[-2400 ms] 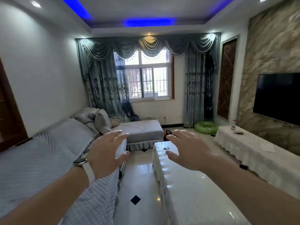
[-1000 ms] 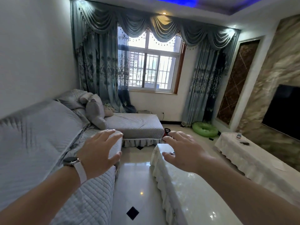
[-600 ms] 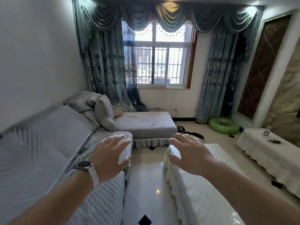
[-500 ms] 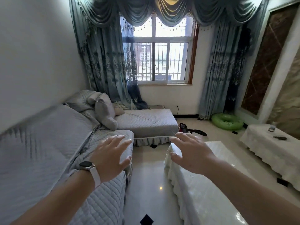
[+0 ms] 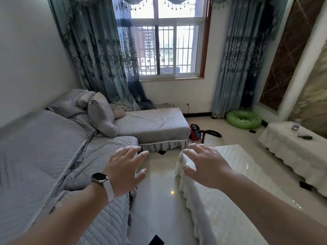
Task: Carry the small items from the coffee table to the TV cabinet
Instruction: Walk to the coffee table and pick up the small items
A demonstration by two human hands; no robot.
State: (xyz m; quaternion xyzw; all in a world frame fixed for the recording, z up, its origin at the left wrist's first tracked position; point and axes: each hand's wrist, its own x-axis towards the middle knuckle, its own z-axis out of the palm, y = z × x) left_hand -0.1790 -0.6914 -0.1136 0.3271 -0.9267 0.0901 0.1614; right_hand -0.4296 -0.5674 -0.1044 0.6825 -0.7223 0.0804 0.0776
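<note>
Between a grey quilted sofa [image 5: 53, 156] and a cloth-covered coffee table [image 5: 235, 200], a person reaches both bare hands forward, palms down, over the glossy tiled floor [image 5: 159, 200]. The left hand [image 5: 123, 170], a smartwatch [image 5: 100, 178] on its wrist, hangs spread and empty beside the sofa's near seat edge. The right hand [image 5: 207, 167] hovers over the table's far left corner, fingers splayed and slightly curled, grasping nothing that can be seen.

Small items on the coffee table do not show from this angle: the visible top looks bare, and whatever may lie at the far corner is hidden under the right hand. Across the room, against the right wall, the TV cabinet [image 5: 286, 152] under its pale lace cloth already carries a small glass-like object [image 5: 294, 127] and a dark, flat object [image 5: 305, 137] near its far end.

By the look of it, the step in hand is the approach for a pickup at the table's far corner. Doing it well would mean lowering the right hand straight down onto the item, pinching it cleanly off the slick cover without dragging the cloth, and keeping the left hand free to take a second piece. The walk to the cabinet then runs around the table's far end, where a red vacuum cleaner [image 5: 195, 132] and its hose lie on the floor as a likely trip hazard.
</note>
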